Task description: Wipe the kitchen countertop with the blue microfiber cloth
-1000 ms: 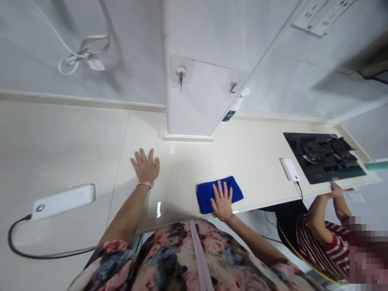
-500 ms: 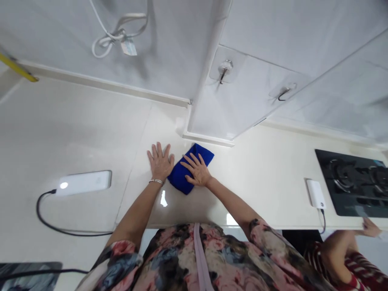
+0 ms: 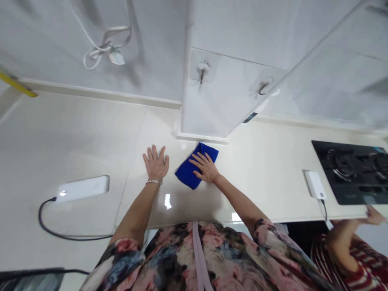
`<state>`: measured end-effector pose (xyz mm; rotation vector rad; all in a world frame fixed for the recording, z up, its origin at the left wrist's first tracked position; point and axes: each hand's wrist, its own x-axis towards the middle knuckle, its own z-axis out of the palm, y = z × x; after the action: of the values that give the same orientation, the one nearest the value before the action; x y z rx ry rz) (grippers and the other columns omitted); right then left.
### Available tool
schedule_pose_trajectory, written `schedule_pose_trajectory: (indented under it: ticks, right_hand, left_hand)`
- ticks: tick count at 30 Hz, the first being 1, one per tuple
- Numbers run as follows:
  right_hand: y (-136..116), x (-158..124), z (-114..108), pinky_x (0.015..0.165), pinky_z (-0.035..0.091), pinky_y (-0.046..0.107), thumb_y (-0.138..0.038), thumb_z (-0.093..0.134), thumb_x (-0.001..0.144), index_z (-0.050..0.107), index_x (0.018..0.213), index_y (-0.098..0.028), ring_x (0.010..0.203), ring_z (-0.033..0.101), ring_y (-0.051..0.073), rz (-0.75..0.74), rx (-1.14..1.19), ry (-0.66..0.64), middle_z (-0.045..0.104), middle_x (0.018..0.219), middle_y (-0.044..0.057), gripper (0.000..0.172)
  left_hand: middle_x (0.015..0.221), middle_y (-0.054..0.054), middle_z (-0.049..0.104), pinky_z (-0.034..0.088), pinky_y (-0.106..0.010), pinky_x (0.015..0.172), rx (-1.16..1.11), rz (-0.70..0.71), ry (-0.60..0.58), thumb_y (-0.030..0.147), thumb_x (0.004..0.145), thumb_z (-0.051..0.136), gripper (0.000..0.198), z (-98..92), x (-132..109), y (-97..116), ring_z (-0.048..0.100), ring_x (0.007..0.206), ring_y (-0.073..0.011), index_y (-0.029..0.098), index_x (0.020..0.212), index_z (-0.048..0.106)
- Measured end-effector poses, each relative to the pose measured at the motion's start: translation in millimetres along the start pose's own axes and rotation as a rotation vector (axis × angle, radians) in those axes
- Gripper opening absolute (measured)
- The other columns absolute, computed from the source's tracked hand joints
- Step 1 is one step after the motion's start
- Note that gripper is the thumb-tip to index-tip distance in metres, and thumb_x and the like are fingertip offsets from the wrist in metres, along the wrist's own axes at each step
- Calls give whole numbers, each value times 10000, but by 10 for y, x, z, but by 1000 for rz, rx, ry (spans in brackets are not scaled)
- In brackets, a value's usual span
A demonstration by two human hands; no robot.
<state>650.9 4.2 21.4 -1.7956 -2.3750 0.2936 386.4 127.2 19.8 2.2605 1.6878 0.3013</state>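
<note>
White device [image 3: 83, 188]: lies on the table [image 3: 91, 133] at the left of the frame, a black cable [image 3: 42, 226] curving from its left end.
Left hand [image 3: 156, 166]: left of centre, palm down on the bare table, fingers spread wide; it holds nothing and has stayed planted there since half a second ago.
Blue cloth [image 3: 188, 171]: folded, near the centre, just in front of the jutting wall [image 3: 209, 109]. A second ago it lay near the front edge, further right; half a second ago it was against the left hand. A narrow gap now parts them, which suggests it is being slid about over the surface.
Right hand [image 3: 207, 169]: opened flat over the cloth's right part, fingers extended, apparently pressing rather than gripping.
White box [image 3: 315, 184]: on the table at the right, just beside the black hob [image 3: 348, 178].
Other person's hand [image 3: 375, 216]: lower right, by the front edge near the hob; its grip cannot be told.
</note>
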Motion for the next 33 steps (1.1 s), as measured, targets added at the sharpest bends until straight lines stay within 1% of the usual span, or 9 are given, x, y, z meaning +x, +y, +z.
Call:
schedule_pose_trajectory:
  ticks: [5, 8, 10, 12, 15, 18, 24, 28, 33]
  right_hand:
    - [605, -995, -77, 1329, 131, 619, -443, 450, 1049, 428, 1635, -261, 1624, 226, 319, 343, -83, 82, 356, 1728, 70, 614]
    - [866, -1671, -117, 1323, 149, 622, -442, 391, 1063, 414, 1642, -246, 1622, 232, 318, 579, -128, 122, 348, 1731, 80, 611]
    - [931, -2102, -109, 1320, 158, 621, -455, 349, 1075, 406, 1644, -236, 1623, 229, 316, 727, -153, 160, 340, 1735, 80, 612]
    - [910, -2459, -76, 1318, 164, 620, -469, 315, 1081, 401, 1645, -223, 1622, 226, 319, 862, -175, 182, 333, 1738, 81, 621]
    - [745, -2795, 11, 1311, 176, 622, -483, 280, 1086, 391, 1647, -199, 1616, 236, 329, 1026, -212, 199, 329, 1738, 94, 638]
    - [457, -2921, 131, 1301, 187, 626, -479, 259, 1089, 370, 1654, -181, 1607, 246, 337, 1116, -273, 231, 330, 1734, 119, 649]
    - [-268, -2927, 349, 1278, 213, 633, -441, 278, 1078, 325, 1673, -159, 1606, 229, 359, 1127, -351, 204, 324, 1726, 167, 660]
    - [-689, -2807, 411, 1267, 218, 657, -432, 285, 1075, 292, 1683, -139, 1614, 200, 383, 1145, -363, 153, 281, 1740, 184, 675]
    - [-1149, -2513, 464, 1258, 207, 695, -413, 323, 1067, 287, 1678, -105, 1628, 127, 410, 1105, -323, 115, 223, 1752, 217, 686]
  left_hand:
    - [1780, -131, 144, 1, -673, 1312, -21, 4, 15, 488, 1074, 366, 625, 25, 37, -12, 33, 1655, -377, 241, 1642, 445]
    - [1777, -147, 150, 3, -679, 1307, -50, 31, 46, 493, 1071, 372, 628, 35, 35, -10, 33, 1654, -379, 232, 1637, 452]
    - [1774, -159, 153, 0, -683, 1303, -62, 44, 62, 493, 1068, 385, 628, 37, 32, -3, 35, 1653, -385, 226, 1632, 461]
    - [1772, -167, 155, -3, -688, 1298, -78, 50, 75, 500, 1064, 403, 627, 36, 31, 10, 35, 1652, -390, 224, 1622, 475]
    - [1770, -174, 161, -11, -684, 1297, -110, 47, 93, 502, 1056, 433, 625, 23, 26, 45, 29, 1653, -387, 217, 1609, 493]
    - [1773, -170, 157, -28, -672, 1301, -135, 38, 83, 479, 1050, 446, 623, -6, 9, 88, 15, 1654, -382, 208, 1610, 490]
    - [1779, -166, 120, -70, -650, 1308, -174, 54, 64, 450, 1046, 460, 632, -66, -29, 131, -11, 1652, -384, 183, 1619, 468]
    - [1785, -168, 71, -106, -658, 1298, -212, 52, 28, 418, 1053, 470, 621, -91, -41, 145, -48, 1649, -388, 161, 1618, 454]
    - [1793, -143, 14, -167, -658, 1280, -276, 49, 3, 417, 1060, 450, 626, -94, -56, 144, -117, 1646, -370, 167, 1633, 424]
